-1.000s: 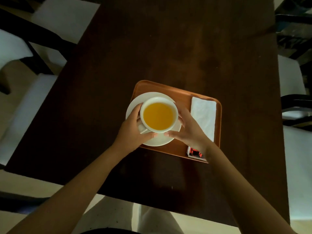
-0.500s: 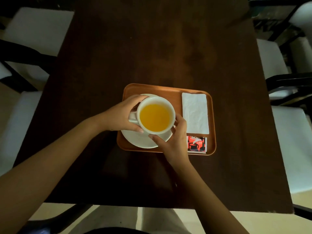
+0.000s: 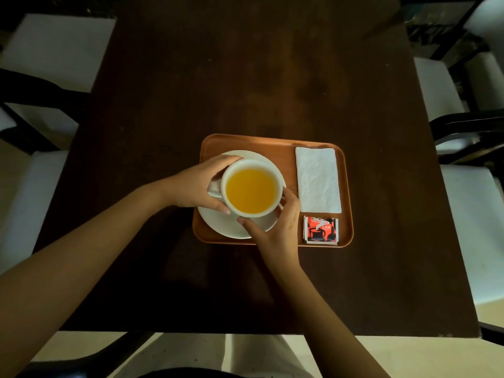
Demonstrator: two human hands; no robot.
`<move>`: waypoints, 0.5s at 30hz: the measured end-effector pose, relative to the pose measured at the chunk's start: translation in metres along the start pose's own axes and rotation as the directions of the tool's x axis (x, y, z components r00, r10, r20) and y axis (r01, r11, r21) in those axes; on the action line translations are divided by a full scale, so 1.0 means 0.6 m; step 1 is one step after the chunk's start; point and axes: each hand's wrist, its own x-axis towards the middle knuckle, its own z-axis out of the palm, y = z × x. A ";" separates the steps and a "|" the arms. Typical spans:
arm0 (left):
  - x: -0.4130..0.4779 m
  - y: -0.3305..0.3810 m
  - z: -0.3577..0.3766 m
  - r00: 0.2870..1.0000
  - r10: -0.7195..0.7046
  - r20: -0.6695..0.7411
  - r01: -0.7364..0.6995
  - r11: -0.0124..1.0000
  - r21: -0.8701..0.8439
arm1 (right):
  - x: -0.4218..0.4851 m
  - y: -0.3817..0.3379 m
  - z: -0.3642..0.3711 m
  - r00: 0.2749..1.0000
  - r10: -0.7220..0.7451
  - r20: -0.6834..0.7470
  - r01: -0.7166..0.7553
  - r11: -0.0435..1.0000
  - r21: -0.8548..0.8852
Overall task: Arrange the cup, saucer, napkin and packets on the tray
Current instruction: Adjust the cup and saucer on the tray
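Observation:
An orange-brown tray (image 3: 275,148) lies on the dark table. On its left half a white saucer (image 3: 231,225) carries a white cup (image 3: 252,188) full of yellow-orange drink, its handle pointing left. My left hand (image 3: 196,184) wraps the cup at the handle side. My right hand (image 3: 275,230) cradles the cup's near right side, fingers over the saucer. A folded white napkin (image 3: 317,180) lies along the tray's right side. Below it sits a red and black packet (image 3: 321,230) on top of others.
The dark wooden table (image 3: 245,77) stretches far beyond the tray. White-cushioned chairs with black frames stand at the left (image 3: 49,50) and the right (image 3: 474,214). The table's near edge runs just above my lap.
The view has swung from tilted to square on the tray. The cup's handle has turned from the near side to the left, with both hands still on the cup.

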 end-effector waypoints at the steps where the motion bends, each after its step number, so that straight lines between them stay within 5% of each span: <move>1: 0.000 -0.001 -0.001 1.000 -0.006 0.004 0.006 1.000 0.000 | 0.000 -0.001 0.001 1.000 0.005 -0.001 -0.005 1.000 -0.008; 10: -0.023 -0.006 -0.034 0.996 -0.086 0.037 0.086 0.996 -0.010 | -0.008 -0.012 -0.027 0.991 -0.008 0.133 0.032 0.983 -0.183; 15: -0.070 -0.011 -0.046 0.965 -0.221 -0.144 0.164 0.930 -0.330 | -0.001 -0.016 -0.056 0.996 0.064 0.054 -0.045 0.953 -0.300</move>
